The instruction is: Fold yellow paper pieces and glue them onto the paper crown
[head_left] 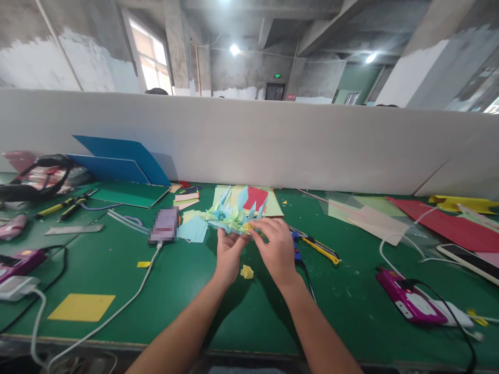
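Note:
A folded paper craft of light blue and pale green spikes is held above the green table. My left hand grips it from below, fingers closed under its base. My right hand pinches a small yellow piece at the craft's right end. A crumpled yellow scrap lies on the table just below and between my hands.
A stack of coloured paper lies behind the craft. A yellow utility knife sits to the right, a phone on a white cable to the left, a yellow square near the front edge, a magenta device at right. A white partition backs the table.

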Available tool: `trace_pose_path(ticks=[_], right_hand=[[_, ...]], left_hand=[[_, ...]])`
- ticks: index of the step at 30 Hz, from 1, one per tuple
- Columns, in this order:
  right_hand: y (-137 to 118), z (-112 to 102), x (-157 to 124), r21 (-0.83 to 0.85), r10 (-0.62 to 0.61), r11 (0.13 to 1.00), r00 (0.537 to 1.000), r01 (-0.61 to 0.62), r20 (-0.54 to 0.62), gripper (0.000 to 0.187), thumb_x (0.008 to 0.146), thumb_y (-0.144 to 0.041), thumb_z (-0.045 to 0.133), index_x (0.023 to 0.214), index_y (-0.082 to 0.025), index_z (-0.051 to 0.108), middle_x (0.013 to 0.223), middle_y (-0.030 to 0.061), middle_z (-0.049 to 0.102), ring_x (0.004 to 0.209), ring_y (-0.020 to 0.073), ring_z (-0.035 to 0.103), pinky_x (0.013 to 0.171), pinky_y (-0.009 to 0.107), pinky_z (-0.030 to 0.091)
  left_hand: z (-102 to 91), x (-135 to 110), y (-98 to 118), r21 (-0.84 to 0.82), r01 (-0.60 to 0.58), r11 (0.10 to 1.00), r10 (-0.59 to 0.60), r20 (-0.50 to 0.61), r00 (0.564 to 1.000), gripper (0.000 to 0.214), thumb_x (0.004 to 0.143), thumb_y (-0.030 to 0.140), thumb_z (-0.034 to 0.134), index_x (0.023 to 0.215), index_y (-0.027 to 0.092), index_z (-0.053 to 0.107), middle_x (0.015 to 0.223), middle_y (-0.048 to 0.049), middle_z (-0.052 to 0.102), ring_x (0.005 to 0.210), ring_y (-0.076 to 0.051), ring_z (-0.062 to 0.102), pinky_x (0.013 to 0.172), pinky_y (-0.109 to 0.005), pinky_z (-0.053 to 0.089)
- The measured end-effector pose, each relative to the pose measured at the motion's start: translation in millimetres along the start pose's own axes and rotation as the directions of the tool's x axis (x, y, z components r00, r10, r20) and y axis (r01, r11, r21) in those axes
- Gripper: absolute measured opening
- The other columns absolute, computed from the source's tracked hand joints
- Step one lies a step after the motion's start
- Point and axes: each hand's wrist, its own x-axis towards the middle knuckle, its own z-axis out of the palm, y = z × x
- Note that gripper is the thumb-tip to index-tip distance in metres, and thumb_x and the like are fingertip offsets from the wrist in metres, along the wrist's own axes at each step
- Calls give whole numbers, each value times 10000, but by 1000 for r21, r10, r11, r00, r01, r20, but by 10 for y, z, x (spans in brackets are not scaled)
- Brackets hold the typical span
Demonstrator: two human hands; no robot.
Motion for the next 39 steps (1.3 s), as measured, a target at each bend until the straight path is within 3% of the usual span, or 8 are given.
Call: trace_pose_path(ticks=[11,18,23,31,39], right_hand=[[-31,-4,-55,-46,61,997,998,-61,-2,185,914,-280,541,935,-210,711,856,69,757,784,230,621,740,369,426],[-54,-45,-38,-118,10,993,1000,-11,-10,87,872,-239,620,837,-222,697,892,22,773,799,226,601,759,366,356],[-88,-19,-44,-138,16,990,998,-25,-64,155,868,-246,623,721,-233,671,842,20,774,761,226,582,745,373,334],[-117,61,-83,-172,52,982,991,-73,-124,205,899,-294,578,738,-234,689,849,38,773,747,224,564,742,386,325],[-117,80,-61,-222,-71,975,970,18,-231,171,852,-230,652,683,-213,668,774,-20,767,726,184,510,735,341,309]], left_hand=[[-46,33,-46,4,-19,1000,19,20,1000,664,564,252,845,1120,267,481,977,-31,723,930,-186,683,825,-303,516],[-28,21,-33,-6,-21,1000,21,17,1000,662,574,249,840,1130,266,481,984,-37,724,943,-195,686,851,-331,519],[-22,21,-35,-20,-17,1000,17,17,1000,635,565,260,848,1085,263,484,975,-39,727,944,-197,689,863,-343,523],[-25,32,-36,-28,-6,1000,7,8,1000,607,556,239,851,1026,260,467,939,-19,726,957,-188,688,881,-323,516],[-27,35,-35,-45,4,999,-4,2,1000,608,535,218,855,1001,253,467,962,-32,740,904,-191,705,848,-318,531]])
